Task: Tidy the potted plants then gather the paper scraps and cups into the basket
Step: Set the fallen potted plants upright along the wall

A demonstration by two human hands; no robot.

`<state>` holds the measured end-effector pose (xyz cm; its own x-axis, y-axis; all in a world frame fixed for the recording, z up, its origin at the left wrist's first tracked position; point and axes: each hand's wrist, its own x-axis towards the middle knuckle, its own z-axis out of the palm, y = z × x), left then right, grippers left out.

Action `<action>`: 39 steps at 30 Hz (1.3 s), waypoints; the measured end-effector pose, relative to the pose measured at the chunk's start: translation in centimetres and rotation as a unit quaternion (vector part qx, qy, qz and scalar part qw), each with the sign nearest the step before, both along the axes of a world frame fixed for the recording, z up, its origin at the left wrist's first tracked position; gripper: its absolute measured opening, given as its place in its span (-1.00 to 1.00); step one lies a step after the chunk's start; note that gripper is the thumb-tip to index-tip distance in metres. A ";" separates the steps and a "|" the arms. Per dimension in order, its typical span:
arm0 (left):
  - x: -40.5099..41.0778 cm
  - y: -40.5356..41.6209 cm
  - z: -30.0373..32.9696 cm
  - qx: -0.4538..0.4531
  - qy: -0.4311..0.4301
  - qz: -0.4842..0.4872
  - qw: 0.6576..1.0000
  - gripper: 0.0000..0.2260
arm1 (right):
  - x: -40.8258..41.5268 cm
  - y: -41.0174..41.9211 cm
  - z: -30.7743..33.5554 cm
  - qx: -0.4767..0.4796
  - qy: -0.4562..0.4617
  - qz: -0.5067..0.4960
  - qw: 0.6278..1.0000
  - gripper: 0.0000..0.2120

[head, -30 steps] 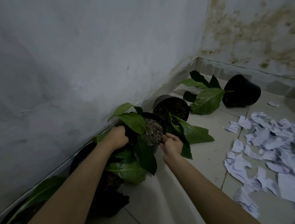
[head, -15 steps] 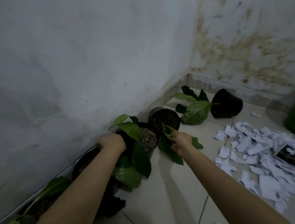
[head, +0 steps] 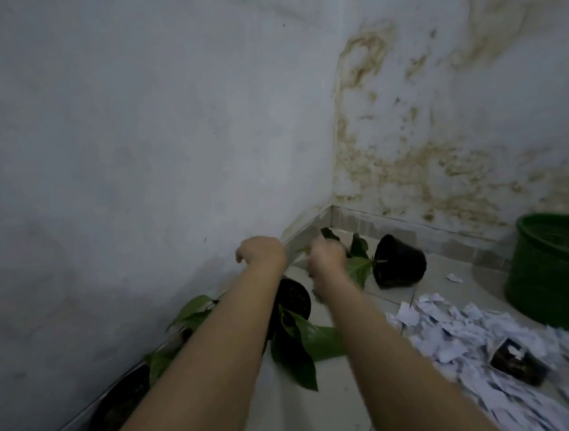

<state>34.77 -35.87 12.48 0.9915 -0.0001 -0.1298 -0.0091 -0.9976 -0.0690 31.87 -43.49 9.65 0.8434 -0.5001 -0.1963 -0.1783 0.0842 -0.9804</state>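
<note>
there, tipped black pot (head: 399, 261) on its side near the green basket (head: 556, 270), mouth and leaves pointing away from it toward the corner, left hand (head: 262, 253) loosely curled and empty, right hand (head: 324, 258) blurred, grip unclear

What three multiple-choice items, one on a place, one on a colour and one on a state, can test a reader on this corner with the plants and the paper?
1. Where does the basket stand?
A. At the right, near the stained wall
B. Between the two forearms
C. On top of the paper scraps

2. What colour is the basket?
A. White
B. Green
C. Red

3. How does the black pot in the corner lie?
A. Upright
B. Tipped on its side
C. Upside down in the basket

Answers:
1 A: it stands on the floor tiles at the right edge, beyond the paper scraps.
2 B: its wall and rim are dark green.
3 B: its side faces up and its leaves spread along the floor, by the blurred right hand.
</note>
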 end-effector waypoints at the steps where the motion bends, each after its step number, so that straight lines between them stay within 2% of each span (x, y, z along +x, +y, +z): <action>1: -0.2 -0.8 -1.0 0.014 0.015 -0.004 1.000 -0.65 | -0.6 0.6 -1.8 -0.011 0.024 -0.006 1.000 -0.87; 3: -0.6 -1.5 -2.8 0.035 0.064 -0.001 0.997 -0.61 | -1.6 0.3 -4.9 -0.016 0.069 -0.015 0.997 -0.89; 6: -0.5 -1.4 -4.9 0.034 0.119 0.007 0.992 -0.55 | -0.7 -2.2 -6.6 -0.019 0.069 -0.084 0.994 -0.84; 9: 0.5 0.1 -6.9 0.054 0.101 -0.016 0.993 -0.60 | 0.3 -2.6 -7.8 -0.054 0.077 -0.056 0.994 -0.79; 11: 1.7 0.9 -8.1 0.064 0.100 -0.031 0.992 -0.62 | 0.7 -2.5 -8.4 -0.101 0.083 -0.035 0.991 -0.85; 13: 3.5 1.1 -8.8 0.051 0.096 -0.048 0.993 -0.61 | 1.3 -3.2 -8.3 -0.151 0.073 -0.035 0.985 -0.86; 16: 5.9 0.6 -10.0 0.012 0.078 -0.087 0.993 -0.64 | 1.1 -3.6 -8.4 -0.232 0.090 -0.033 0.968 -0.76; 20: 8.2 0.3 -13.5 -0.001 0.125 -0.108 0.986 -0.54 | 1.3 -4.2 -9.2 -0.263 0.132 -0.027 0.955 -0.72; 23: 9.5 0.5 -15.5 -0.002 0.097 -0.111 0.989 -0.47 | 1.5 -4.7 -9.5 -0.304 0.153 -0.019 0.940 -0.70; 28: 10.8 -0.1 -17.0 -0.009 -0.021 -0.162 0.986 -0.62 | 1.4 -4.7 -9.9 -0.388 0.184 -0.013 0.903 -0.69; 33: 11.5 0.2 -17.4 -0.026 -0.028 -0.150 0.988 -0.66 | 1.5 -5.1 -7.0 -0.389 0.201 -0.029 0.899 -0.66; 37: 11.9 1.3 -18.6 0.005 -0.049 -0.174 0.984 -0.75 | 2.1 -5.2 -6.1 -0.344 0.167 -0.083 0.920 -0.66; 39: 12.4 1.5 -18.3 -0.031 -0.033 -0.170 0.984 -0.74 | 2.0 -5.0 -7.1 -0.310 0.167 -0.070 0.933 -0.69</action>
